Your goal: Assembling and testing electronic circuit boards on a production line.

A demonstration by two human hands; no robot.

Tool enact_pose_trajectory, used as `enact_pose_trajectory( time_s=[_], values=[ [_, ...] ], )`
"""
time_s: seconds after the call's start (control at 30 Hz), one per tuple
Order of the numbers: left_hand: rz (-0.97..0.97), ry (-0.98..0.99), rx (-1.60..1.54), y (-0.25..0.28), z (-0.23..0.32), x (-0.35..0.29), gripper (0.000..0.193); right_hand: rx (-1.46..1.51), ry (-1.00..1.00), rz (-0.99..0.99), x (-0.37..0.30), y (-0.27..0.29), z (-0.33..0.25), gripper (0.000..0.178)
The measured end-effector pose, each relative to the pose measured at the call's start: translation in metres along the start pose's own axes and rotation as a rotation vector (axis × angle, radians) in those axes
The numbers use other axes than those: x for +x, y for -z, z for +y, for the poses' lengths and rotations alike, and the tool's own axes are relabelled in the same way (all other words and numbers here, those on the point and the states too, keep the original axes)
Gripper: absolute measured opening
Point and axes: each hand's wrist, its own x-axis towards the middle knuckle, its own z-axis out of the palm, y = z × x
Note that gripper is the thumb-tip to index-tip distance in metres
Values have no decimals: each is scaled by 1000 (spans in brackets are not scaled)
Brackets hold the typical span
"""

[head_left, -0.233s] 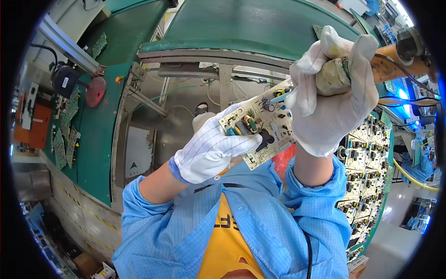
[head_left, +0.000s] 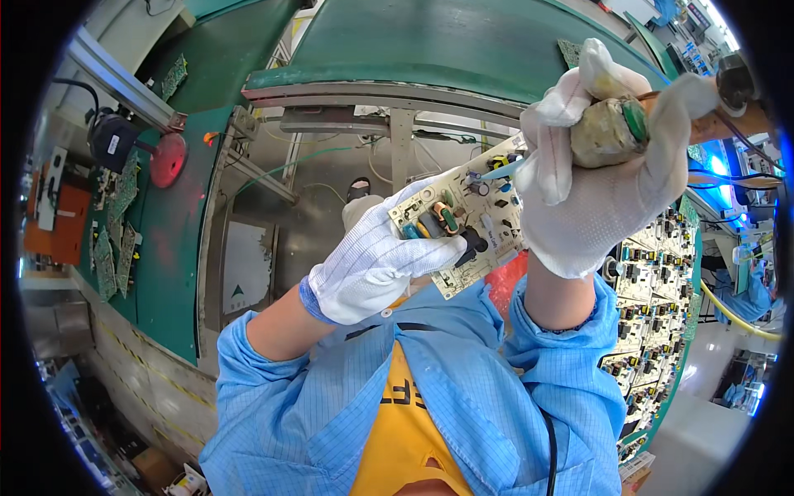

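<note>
My left hand (head_left: 364, 269), in a white dotted work glove, grips a pale circuit board (head_left: 492, 227) by its left end, the thumb lying across its face. Coils, capacitors and dark heat-sink-like parts stand up from the board. Higher on the right, my gloved right hand (head_left: 600, 194) curls round a tool with a thick, worn, taped grey-beige handle (head_left: 608, 136) that has a green patch at its end. From under those fingers a pale blue tip (head_left: 502, 171) points at the board's upper right part; I cannot tell whether it touches. The tool's exact kind is unclear.
Green conveyor belts (head_left: 438, 41) run ahead and at left, with several boards (head_left: 106, 260) on the left one. A panel packed with similar boards (head_left: 649, 331) stands at right. A tan rod-like shape (head_left: 713, 124) with a dark fitting is beyond my right hand.
My right thumb has swung outward to the right, showing more of the taped handle and its green end. The handle has shifted slightly right. My left hand and the board have hardly moved.
</note>
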Motion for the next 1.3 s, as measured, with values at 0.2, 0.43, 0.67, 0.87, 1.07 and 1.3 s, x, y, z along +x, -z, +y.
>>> enact_pose_trajectory(
  time_s=[0.2,0.43,0.67,0.87,1.07,1.3],
  values=[
    [68,111,-89,0,8,-3,41,-131,-10,77,0,-5,0,56],
    [128,-110,206,3,10,-27,46,-61,19,123,2,-7,4,54],
    [175,-405,478,1,14,-30,45,-48,-6,153,4,-9,4,52],
    [184,-482,586,0,24,-27,42,-37,-27,179,7,-13,1,51],
    [204,-525,546,8,21,-27,44,-30,-44,203,12,-22,0,49],
    [289,130,-220,-2,23,-39,55,193,-178,456,15,-30,1,49]
  ],
)
